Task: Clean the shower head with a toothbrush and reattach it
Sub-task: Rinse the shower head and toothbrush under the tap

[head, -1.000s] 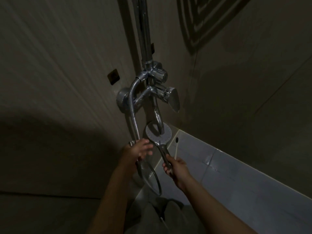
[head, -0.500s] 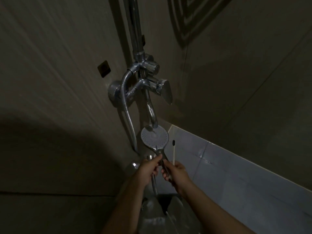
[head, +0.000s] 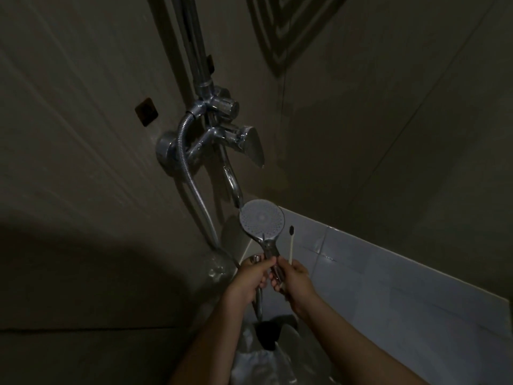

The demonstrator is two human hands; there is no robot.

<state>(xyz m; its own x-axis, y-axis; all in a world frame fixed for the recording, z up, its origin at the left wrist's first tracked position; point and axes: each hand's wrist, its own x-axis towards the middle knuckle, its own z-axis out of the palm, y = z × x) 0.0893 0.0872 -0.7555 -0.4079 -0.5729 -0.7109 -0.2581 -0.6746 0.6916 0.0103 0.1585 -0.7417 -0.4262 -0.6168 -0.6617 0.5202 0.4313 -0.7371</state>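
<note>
- one shower head (head: 261, 221), round face turned up at the camera, sits just under the tap spout (head: 232, 187), in front of the wall corner
- two hands on its handle: left hand (head: 251, 279) wrapped round the lower part where the hose joins, right hand (head: 294, 277) curled on it from the other side
- one toothbrush (head: 291, 245) also pinched in that right hand, dark bristles pointing up, just beside the head but not touching it
- one metal hose (head: 191, 187) loops down from the mixer (head: 219, 134)
- one lever (head: 251, 147), one riser pipe (head: 195, 51), one small dark square (head: 146, 115) on the wall
</note>
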